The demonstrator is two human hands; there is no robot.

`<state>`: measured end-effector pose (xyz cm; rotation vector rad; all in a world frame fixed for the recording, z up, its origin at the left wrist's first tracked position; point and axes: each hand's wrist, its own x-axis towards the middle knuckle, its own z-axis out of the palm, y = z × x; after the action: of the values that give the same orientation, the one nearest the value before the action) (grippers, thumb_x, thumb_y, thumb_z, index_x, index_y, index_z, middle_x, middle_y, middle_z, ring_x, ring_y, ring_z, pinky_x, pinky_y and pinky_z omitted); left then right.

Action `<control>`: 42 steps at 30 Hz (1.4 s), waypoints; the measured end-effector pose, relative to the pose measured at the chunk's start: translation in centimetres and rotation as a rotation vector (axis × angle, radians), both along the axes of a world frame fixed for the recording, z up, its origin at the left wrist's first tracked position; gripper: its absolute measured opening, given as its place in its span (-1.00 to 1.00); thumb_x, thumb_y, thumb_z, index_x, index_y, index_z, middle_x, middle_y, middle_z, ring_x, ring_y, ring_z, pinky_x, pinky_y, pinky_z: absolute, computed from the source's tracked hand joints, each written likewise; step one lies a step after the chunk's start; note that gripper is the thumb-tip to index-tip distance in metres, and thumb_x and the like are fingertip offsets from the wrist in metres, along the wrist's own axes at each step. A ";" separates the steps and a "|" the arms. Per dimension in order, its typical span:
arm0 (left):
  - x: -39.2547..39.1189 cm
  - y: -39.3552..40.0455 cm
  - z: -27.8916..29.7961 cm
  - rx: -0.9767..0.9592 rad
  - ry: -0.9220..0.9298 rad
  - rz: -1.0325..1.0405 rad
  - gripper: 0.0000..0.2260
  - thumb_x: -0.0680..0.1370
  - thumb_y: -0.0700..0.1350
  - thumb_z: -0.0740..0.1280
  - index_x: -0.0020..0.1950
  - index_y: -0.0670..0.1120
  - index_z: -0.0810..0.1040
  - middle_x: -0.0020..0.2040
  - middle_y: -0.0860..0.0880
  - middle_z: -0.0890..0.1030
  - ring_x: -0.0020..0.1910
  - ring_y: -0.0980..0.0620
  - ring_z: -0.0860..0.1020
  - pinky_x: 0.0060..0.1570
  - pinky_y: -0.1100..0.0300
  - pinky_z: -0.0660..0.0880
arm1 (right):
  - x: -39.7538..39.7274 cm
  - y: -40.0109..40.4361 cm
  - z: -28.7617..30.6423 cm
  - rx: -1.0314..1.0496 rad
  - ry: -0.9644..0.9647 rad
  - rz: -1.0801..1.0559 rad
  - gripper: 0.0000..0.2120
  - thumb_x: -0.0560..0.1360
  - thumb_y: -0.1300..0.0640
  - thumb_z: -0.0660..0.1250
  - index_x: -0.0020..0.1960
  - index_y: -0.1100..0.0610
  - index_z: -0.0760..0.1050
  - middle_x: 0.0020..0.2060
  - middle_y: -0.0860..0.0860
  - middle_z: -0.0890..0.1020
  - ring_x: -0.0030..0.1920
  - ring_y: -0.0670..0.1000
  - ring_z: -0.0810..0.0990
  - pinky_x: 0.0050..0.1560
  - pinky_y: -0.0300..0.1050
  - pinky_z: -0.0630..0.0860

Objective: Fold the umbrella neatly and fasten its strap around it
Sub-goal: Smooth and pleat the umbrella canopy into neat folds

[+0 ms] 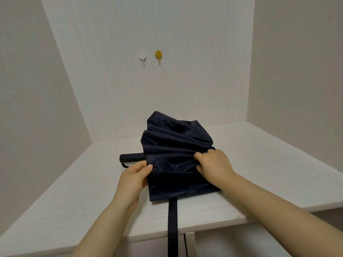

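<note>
Lying on the white counter [259,164] near its front edge is one dark navy umbrella [176,145], collapsed but unfolded, canopy bunching up in loose pleats toward the wall. Its handle [131,157] is sticking out left, resting on the counter. One strap [173,219] is hanging from the canopy's near edge, dangling over the counter front, unfastened.

Left hand [134,175] is pinching the canopy's left edge, thumb on top and fingers [148,166] curling under the cloth, likely to be holding that side steady. Right hand [213,164] is gripping a gathered pleat near the right end, fingers curling into the fabric, probably pulling pleats flat so they are lining up for rolling.

Two hooks on the back wall: one white hook [142,56], one yellow hook [158,54], both bare. Two hands, both busy on cloth.
</note>
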<state>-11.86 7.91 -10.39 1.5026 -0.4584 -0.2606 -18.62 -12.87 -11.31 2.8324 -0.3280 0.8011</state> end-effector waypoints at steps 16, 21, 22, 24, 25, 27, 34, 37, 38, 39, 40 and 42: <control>0.2 -0.8 0.8 -0.034 -0.082 0.104 -0.81 0.55 -0.23 0.25 -0.11 -0.09 0.65 -0.18 -0.01 0.69 -0.10 -0.02 0.61 0.01 0.14 0.51 | -1.8 -1.8 -0.2 1.064 -0.408 0.053 -0.94 0.42 0.09 0.39 -0.19 0.03 0.51 -0.29 -0.14 0.60 -0.18 -0.06 0.58 -0.07 -0.11 0.48; -0.1 -1.1 1.2 -0.082 -0.064 0.111 -0.80 0.55 -0.24 0.25 -0.14 -0.08 0.65 -0.27 0.10 0.68 -0.12 0.01 0.60 -0.01 0.14 0.52 | -1.9 -1.6 0.2 1.022 -0.206 0.106 -0.84 0.48 0.13 0.28 -0.26 -0.02 0.53 -0.34 -0.15 0.58 -0.29 -0.12 0.52 -0.15 -0.15 0.44; -0.2 -1.1 1.2 -0.085 -0.065 0.111 -0.81 0.55 -0.24 0.24 -0.14 -0.09 0.64 -0.29 0.11 0.68 -0.12 0.01 0.59 0.01 0.13 0.52 | -1.9 -1.6 0.3 1.021 -0.168 0.130 -0.83 0.49 0.13 0.27 -0.26 0.02 0.53 -0.37 -0.13 0.55 -0.32 -0.12 0.48 -0.18 -0.16 0.42; -0.4 -1.1 1.3 -0.087 -0.066 0.108 -0.81 0.55 -0.24 0.24 -0.14 -0.10 0.64 -0.28 0.09 0.67 -0.12 0.00 0.57 0.06 0.08 0.49 | -2.0 -1.4 0.6 1.037 -0.110 0.204 -0.80 0.51 0.13 0.24 -0.26 0.15 0.49 -0.42 -0.06 0.46 -0.38 -0.09 0.39 -0.23 -0.16 0.34; -0.5 -1.1 1.3 -0.082 -0.064 0.104 -0.81 0.55 -0.24 0.24 -0.14 -0.10 0.64 -0.26 0.05 0.67 -0.13 0.01 0.56 0.08 0.05 0.49 | -2.0 -1.3 0.6 1.058 -0.099 0.236 -0.79 0.51 0.12 0.23 -0.23 0.21 0.47 -0.39 -0.02 0.45 -0.34 -0.09 0.38 -0.22 -0.15 0.32; -0.6 -1.2 1.3 -0.069 -0.064 0.088 -0.77 0.55 -0.23 0.25 -0.22 -0.06 0.65 -0.27 0.05 0.65 -0.19 0.07 0.56 0.07 0.05 0.48 | -2.0 -1.0 0.7 1.114 -0.111 0.276 -0.77 0.52 0.12 0.23 -0.21 0.27 0.46 -0.33 0.02 0.45 -0.27 -0.07 0.40 -0.17 -0.14 0.31; -0.8 -1.4 1.6 -0.052 -0.093 0.092 -0.78 0.54 -0.21 0.26 -0.25 -0.08 0.64 -0.38 0.13 0.61 -0.28 0.12 0.53 -0.06 0.12 0.45 | -2.0 -1.1 1.2 1.533 -0.302 0.252 -0.95 0.39 0.22 0.44 -0.25 0.14 0.60 -0.27 -0.02 0.61 -0.23 -0.05 0.57 -0.17 -0.28 0.46; -0.7 -1.3 1.9 -0.063 -0.095 0.126 -0.79 0.54 -0.21 0.27 -0.22 -0.06 0.65 -0.35 0.12 0.63 -0.19 0.02 0.53 -0.06 0.08 0.44 | -2.4 -1.5 1.3 1.650 -0.353 0.280 -0.90 0.38 0.28 0.43 -0.26 0.12 0.58 -0.31 -0.03 0.63 -0.27 -0.10 0.59 -0.29 -0.37 0.46; -0.7 -1.3 2.0 -0.078 -0.086 0.140 -0.79 0.54 -0.21 0.27 -0.21 -0.06 0.64 -0.31 0.08 0.64 -0.16 -0.02 0.53 -0.06 0.08 0.46 | -2.6 -1.7 1.3 1.673 -0.364 0.292 -0.91 0.39 0.29 0.41 -0.26 0.13 0.58 -0.32 -0.03 0.63 -0.27 -0.09 0.58 -0.26 -0.37 0.47; -0.7 -1.2 2.1 -0.094 -0.075 0.150 -0.79 0.54 -0.22 0.27 -0.21 -0.05 0.64 -0.30 0.07 0.65 -0.15 -0.03 0.55 -0.08 0.11 0.48 | -2.8 -1.9 1.2 1.694 -0.379 0.303 -0.90 0.39 0.30 0.39 -0.25 0.14 0.58 -0.30 -0.02 0.62 -0.24 -0.08 0.58 -0.19 -0.32 0.47; -0.7 -1.2 2.1 -0.106 -0.064 0.154 -0.79 0.54 -0.22 0.27 -0.21 -0.05 0.64 -0.30 0.08 0.66 -0.15 -0.03 0.56 -0.10 0.14 0.50 | -3.1 -2.1 1.1 1.713 -0.397 0.317 -0.89 0.39 0.32 0.38 -0.25 0.15 0.57 -0.30 -0.02 0.62 -0.21 -0.05 0.57 -0.10 -0.27 0.46; -0.7 -1.2 2.1 -0.102 -0.060 0.142 -0.80 0.54 -0.22 0.27 -0.19 -0.05 0.65 -0.32 0.12 0.67 -0.14 -0.03 0.57 -0.10 0.14 0.50 | -3.6 -2.3 0.9 1.746 -0.431 0.358 -0.85 0.37 0.37 0.37 -0.30 0.16 0.53 -0.35 -0.03 0.61 -0.22 -0.03 0.55 -0.06 -0.21 0.45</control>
<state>-12.52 6.71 -8.33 1.4382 -0.4049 -0.0791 -22.19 -15.16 -10.38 4.2705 -0.9735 1.8911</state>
